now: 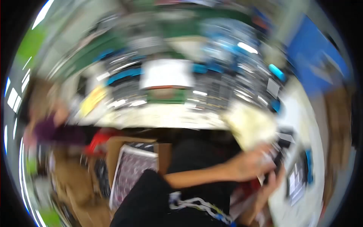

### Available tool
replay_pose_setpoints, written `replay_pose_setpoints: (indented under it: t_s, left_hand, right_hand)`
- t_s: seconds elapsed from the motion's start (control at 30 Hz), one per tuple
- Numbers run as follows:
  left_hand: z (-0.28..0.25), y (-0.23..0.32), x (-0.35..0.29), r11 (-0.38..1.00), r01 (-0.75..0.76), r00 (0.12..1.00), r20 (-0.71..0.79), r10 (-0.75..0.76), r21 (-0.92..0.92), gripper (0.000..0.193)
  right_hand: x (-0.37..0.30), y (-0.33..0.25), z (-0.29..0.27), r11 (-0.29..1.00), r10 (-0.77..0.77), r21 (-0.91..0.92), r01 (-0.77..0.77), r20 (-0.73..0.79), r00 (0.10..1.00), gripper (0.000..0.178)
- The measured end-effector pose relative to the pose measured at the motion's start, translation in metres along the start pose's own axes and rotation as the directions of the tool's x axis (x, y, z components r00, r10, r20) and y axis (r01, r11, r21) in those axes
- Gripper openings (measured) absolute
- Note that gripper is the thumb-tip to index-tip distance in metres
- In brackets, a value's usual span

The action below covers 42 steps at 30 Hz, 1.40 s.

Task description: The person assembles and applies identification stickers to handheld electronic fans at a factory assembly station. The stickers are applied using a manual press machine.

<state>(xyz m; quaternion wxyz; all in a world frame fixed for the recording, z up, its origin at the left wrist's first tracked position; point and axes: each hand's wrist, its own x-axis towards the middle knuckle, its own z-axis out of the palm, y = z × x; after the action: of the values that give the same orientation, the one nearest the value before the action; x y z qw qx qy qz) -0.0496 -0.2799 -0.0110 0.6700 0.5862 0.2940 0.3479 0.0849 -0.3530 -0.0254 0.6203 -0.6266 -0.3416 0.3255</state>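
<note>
Both hands are at the right, by the table's edge, and motion blurs them. My left hand reaches across my body, with its fingers bent against a small dark object. My right hand is just below and nearer, closed around the lower end of that object. A grey, shiny patch shows at its upper end, but its kind cannot be made out. Close beyond my left hand lies a pale yellow cloth or bag. Right of my hands, a dark flat device-like thing with a blue edge rests on the white table.
Rows of dark trays or parts with blue edges fill the bench ahead, around a white sheet. An open cardboard box holding a patterned pack stands left of my lap. Another person's purple sleeve is at far left.
</note>
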Motion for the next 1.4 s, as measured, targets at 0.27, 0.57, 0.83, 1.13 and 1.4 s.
replay_pose_setpoints:
  t_s: [0.27,0.57,0.83,1.13,1.4]
  left_hand:
    - [-0.011,-0.004,0.006,0.996,-0.081,0.989,-0.123,0.085,0.042,0.026]
    - [-0.011,-0.006,0.032,0.992,-0.104,0.99,-0.088,0.109,0.066,0.022]
    - [-0.024,-0.015,0.023,0.992,-0.124,0.969,-0.211,0.129,0.036,0.023]
    - [-0.031,-0.017,-0.008,0.998,-0.047,0.958,-0.285,0.033,-0.044,0.026]
    - [-0.067,-0.032,-0.028,0.898,0.097,0.97,-0.163,-0.182,-0.43,0.062]
  right_hand:
    - [0.001,-0.007,-0.12,0.924,-0.281,-0.364,0.115,-0.444,0.851,0.053]
    - [0.012,0.044,-0.317,0.545,-0.405,-0.811,-0.212,-0.475,0.781,0.047]
    - [0.083,-0.043,-0.108,0.589,-0.523,-0.731,0.344,-0.02,0.852,0.032]
    - [0.164,-0.037,0.054,0.499,-0.352,-0.591,0.634,0.53,0.772,0.057]
    - [0.154,-0.086,-0.005,0.577,-0.354,-0.445,0.685,0.619,0.7,0.05]
